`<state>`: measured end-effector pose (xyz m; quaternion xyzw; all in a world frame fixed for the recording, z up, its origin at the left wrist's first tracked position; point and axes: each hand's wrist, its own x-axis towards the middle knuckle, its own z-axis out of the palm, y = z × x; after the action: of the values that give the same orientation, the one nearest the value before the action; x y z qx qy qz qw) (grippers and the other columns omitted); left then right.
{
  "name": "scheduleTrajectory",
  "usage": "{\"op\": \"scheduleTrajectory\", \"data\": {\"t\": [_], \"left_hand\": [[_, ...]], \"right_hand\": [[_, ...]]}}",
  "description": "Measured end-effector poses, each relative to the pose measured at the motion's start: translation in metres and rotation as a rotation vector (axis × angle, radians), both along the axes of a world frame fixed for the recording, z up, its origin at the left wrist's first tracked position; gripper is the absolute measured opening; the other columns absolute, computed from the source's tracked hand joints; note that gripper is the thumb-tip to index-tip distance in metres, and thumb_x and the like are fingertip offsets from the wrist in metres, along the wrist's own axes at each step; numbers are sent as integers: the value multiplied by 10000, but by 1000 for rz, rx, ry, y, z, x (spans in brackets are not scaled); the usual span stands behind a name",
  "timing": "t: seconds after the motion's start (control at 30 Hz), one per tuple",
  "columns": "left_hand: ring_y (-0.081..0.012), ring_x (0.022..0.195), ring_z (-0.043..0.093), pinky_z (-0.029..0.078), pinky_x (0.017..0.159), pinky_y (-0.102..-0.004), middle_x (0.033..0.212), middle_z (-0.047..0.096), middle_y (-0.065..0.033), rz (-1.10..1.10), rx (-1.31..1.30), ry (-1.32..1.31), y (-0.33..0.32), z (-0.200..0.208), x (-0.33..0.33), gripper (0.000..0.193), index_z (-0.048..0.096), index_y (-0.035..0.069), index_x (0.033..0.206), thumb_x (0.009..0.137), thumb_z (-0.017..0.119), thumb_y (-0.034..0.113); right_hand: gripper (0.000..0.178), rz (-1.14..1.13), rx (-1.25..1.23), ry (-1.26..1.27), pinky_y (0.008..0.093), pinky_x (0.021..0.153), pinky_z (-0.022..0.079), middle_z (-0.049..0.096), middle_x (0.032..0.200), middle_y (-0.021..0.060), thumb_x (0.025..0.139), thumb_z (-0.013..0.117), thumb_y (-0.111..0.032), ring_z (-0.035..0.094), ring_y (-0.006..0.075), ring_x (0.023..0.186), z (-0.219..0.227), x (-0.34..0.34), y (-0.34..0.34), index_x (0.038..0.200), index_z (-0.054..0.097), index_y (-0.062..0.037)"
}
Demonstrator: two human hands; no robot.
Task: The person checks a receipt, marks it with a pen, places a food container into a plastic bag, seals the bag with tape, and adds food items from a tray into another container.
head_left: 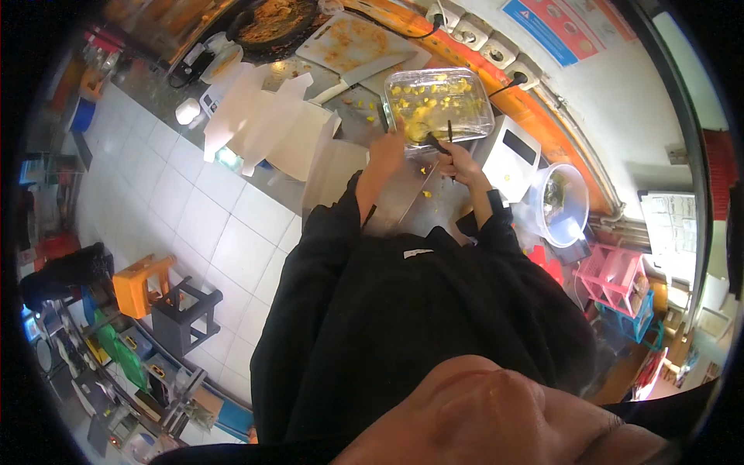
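A clear rectangular container (487, 108) with scattered yellow pieces (422, 112) inside lies on the metal counter before me. My right hand (463, 164) is closed around a black utensil (439, 145), which has two dark, narrow parts and reaches over the container's near edge. At the near left corner of the container is my left hand (387, 151), its fingers closed. A thin dark object (382, 118) sticks up beside those fingers; what they grip is too small to make out. Several yellow crumbs (427, 194) lie on the counter near my right hand.
A white kitchen scale (510, 159) and a translucent bucket (564, 203) stand at the right. White unfolded cartons (260, 116) are at the left. Farther back lie a stained cutting board (353, 45) and a wok of food (275, 22). Power sockets (469, 36) line the wall.
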<state>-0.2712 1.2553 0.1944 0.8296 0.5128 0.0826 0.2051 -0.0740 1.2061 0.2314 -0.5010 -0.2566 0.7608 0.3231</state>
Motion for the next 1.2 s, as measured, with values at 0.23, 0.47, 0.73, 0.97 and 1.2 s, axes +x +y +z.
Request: {"op": "scheduleTrajectory", "data": {"t": [0.23, 0.47, 0.73, 0.97, 1.2], "left_hand": [[-329, 826, 610, 492, 686, -435, 1015, 593, -174, -50, -32, -30, 5, 4, -1, 703, 187, 46, 1392, 773, 510, 117], [-362, 925, 583, 466, 771, -449, 1060, 589, -186, -58, 23, 69, 10, 0, 0, 708, 271, 76, 1364, 773, 600, 281], [-406, 1072, 502, 409, 897, -434, 1143, 531, -266, -157, 91, 261, 17, -7, 16, 793, 297, -4, 1340, 732, 671, 341], [-383, 1127, 472, 387, 930, -423, 1218, 499, -227, -109, 70, 352, 1, 3, 22, 854, 187, 73, 1401, 747, 663, 348], [-377, 1138, 465, 370, 948, -419, 1254, 466, -235, -91, 105, 363, 10, 1, 12, 859, 195, 52, 1397, 740, 674, 330]], "right_hand": [[500, -154, 19, 183, 224, 338, 182, 207, 407, -65, 934, 373, -403, 205, 64, 333, -21, 41, -48, 490, 294, -187], [379, -332, 155, 567, 227, 357, 211, 312, 492, -53, 921, 435, -345, 231, 77, 369, 42, 85, -123, 601, 366, -155], [366, -723, 391, 385, 196, 372, 199, 251, 526, -77, 932, 402, -323, 234, 50, 414, 118, 209, -390, 615, 361, -144], [447, -1418, 271, -104, 195, 383, 186, 276, 587, -90, 914, 486, -262, 253, 25, 453, 71, 251, -610, 1321, 387, -103], [524, -810, -310, -1357, 373, 491, 406, 558, 684, 78, 884, 482, -263, 522, 225, 538, -82, 266, -624, 1363, 297, -160]]}}
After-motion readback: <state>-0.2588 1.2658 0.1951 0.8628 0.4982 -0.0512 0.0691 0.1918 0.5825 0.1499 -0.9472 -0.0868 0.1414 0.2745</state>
